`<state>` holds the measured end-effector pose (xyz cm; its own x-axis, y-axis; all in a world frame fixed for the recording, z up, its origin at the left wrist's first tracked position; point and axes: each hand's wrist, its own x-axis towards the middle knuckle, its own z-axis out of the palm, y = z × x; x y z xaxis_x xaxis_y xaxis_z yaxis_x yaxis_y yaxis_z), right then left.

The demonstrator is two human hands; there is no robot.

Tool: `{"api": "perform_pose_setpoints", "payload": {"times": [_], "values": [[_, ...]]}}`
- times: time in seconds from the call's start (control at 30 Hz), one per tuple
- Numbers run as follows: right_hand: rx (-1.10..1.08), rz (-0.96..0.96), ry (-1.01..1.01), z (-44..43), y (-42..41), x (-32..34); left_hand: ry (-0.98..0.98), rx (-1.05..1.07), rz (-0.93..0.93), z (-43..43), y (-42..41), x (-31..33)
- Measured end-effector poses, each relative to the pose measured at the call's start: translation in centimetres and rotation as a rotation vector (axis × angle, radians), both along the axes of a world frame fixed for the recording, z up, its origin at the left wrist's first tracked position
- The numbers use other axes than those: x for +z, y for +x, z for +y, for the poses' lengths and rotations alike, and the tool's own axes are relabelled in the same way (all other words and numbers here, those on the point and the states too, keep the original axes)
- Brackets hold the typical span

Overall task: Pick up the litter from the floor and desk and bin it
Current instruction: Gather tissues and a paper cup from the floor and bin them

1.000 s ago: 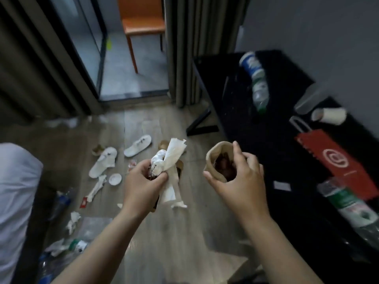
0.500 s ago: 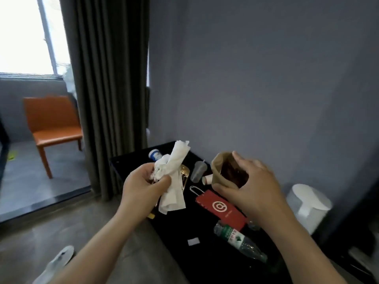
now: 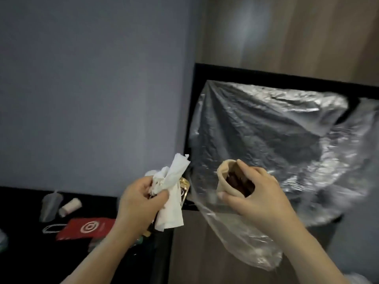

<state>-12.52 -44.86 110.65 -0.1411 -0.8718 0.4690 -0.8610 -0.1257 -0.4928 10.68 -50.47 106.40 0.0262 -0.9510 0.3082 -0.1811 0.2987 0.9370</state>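
My left hand [image 3: 141,199] grips a bunch of crumpled white tissues [image 3: 171,187] together with a dark, gold-edged wrapper [image 3: 183,190] behind them. My right hand [image 3: 256,197] holds a crushed tan paper cup [image 3: 224,179] with dark scraps inside, thumb under it and fingers over the rim. Both hands hover in front of the bin [image 3: 320,230], whose clear plastic liner [image 3: 276,140] billows wide open right behind the cup.
On the black desk [image 3: 24,238] at lower left lie a red paper bag [image 3: 86,227], a clear plastic cup [image 3: 50,206] and a small white paper cup [image 3: 70,206]. A grey wall stands behind, wood panelling at upper right.
The view has swung right from the floor and desk to the lined bin. Both hands kept their litter and now hover at the bin's liner.
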Motion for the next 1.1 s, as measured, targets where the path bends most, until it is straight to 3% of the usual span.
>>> {"api": "perform_pose_setpoints", "payload": {"times": [0.4, 0.77, 1.1], "values": [[-0.465, 0.009, -0.115, 19.3, -23.6, 0.9, -0.075, -0.528, 0.058, 8.9, -29.2, 2.5], [-0.845, 0.008, -0.077, 37.4, -43.9, -0.1, 0.003, -0.903, 0.057, 21.8, -56.6, 1.2], [-1.082, -0.021, -0.022, 43.4, -56.7, -2.9, 0.050, -1.123, 0.023, 25.9, -75.2, -2.2]]}}
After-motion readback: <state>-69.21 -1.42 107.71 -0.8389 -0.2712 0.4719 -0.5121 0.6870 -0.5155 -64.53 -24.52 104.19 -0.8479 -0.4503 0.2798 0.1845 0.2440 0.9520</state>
